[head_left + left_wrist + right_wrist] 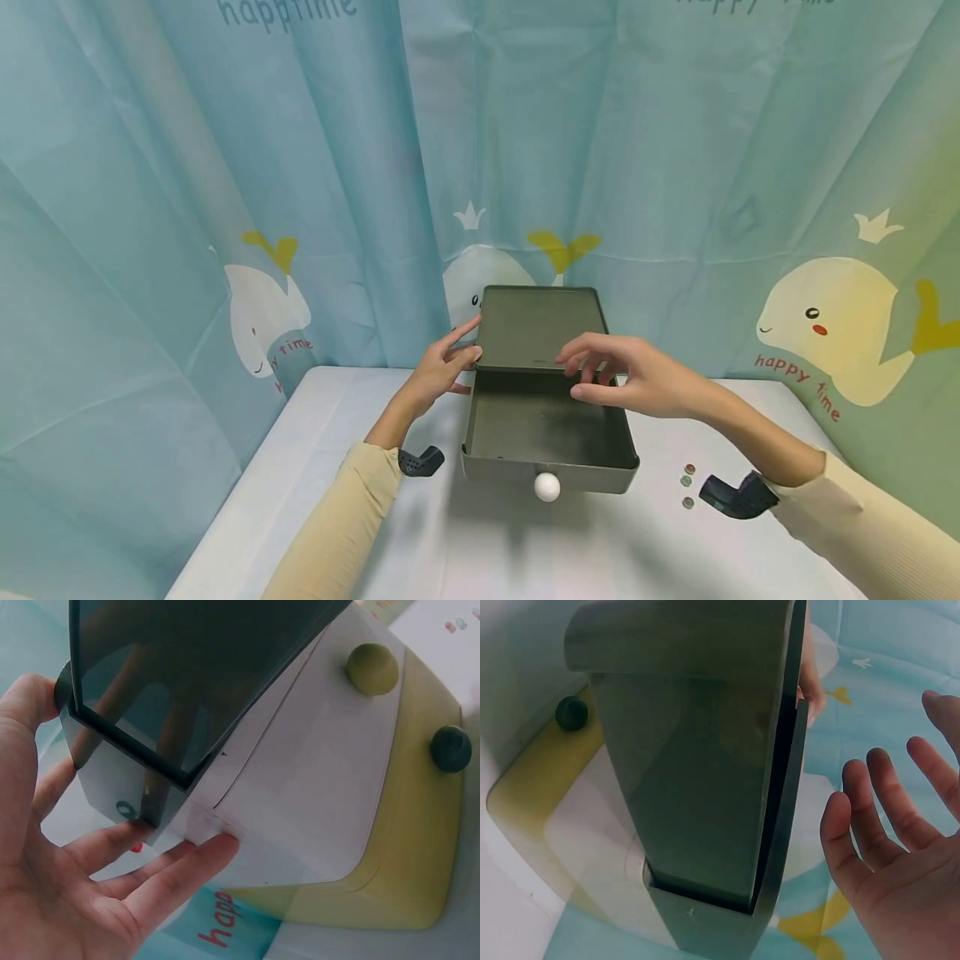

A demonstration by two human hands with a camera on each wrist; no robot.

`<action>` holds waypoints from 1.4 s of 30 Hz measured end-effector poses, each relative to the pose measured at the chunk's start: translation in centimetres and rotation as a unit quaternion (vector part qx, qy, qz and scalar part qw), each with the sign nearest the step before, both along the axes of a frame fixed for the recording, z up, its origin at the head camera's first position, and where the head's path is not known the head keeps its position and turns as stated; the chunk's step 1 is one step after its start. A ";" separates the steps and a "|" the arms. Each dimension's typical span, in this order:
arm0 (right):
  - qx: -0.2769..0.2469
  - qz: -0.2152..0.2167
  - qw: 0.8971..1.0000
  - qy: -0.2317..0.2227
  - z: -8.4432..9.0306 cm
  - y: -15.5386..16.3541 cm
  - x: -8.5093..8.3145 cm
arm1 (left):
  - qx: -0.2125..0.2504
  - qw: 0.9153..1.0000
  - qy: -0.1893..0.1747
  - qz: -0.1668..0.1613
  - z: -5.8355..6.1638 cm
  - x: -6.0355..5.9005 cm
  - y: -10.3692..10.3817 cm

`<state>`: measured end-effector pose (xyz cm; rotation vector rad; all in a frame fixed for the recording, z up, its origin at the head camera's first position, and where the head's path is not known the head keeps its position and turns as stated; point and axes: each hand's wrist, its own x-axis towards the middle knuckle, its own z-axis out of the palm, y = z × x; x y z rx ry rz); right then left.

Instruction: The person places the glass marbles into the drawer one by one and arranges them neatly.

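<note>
A dark green drawer unit [536, 325] stands on a white table [337, 467], its top drawer [547, 417] pulled out towards me and showing an empty inside. The drawer front carries a white knob [547, 487]. My left hand [442, 367] lies with straight fingers against the unit's left side by the top edge. My right hand [622, 375] hovers over the open drawer with relaxed fingers and holds nothing. In the left wrist view, my left hand [67, 885] touches the unit's side. In the right wrist view, my right hand [900, 855] is spread beside the dark unit [705, 772], apart from it.
Under the dark drawer [195, 675] are a white drawer [315, 765] with a yellow knob [373, 667] and a yellow drawer [420, 825] with a dark knob [450, 748]. Three small coloured dots [687, 486] lie right of the unit. A blue whale-print curtain [225, 208] hangs close behind.
</note>
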<state>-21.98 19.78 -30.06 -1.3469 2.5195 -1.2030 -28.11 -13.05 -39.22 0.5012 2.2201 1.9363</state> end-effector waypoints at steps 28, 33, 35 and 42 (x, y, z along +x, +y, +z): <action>-0.049 -0.124 0.984 0.122 -2.3 6.0 0.8 | 0.002 1.000 -0.005 -0.001 0.2 0.2 -0.1; -0.037 -0.165 0.979 0.118 -3.6 7.9 0.6 | 0.001 1.000 -0.004 -0.001 0.2 0.2 -0.1; -0.032 -0.180 0.977 0.111 -4.2 8.7 0.5 | 0.001 1.000 -0.003 -0.003 0.2 0.2 -0.1; -0.003 -0.218 0.972 0.087 -6.8 11.4 0.3 | 0.005 1.000 -0.004 -0.005 0.1 0.0 -0.1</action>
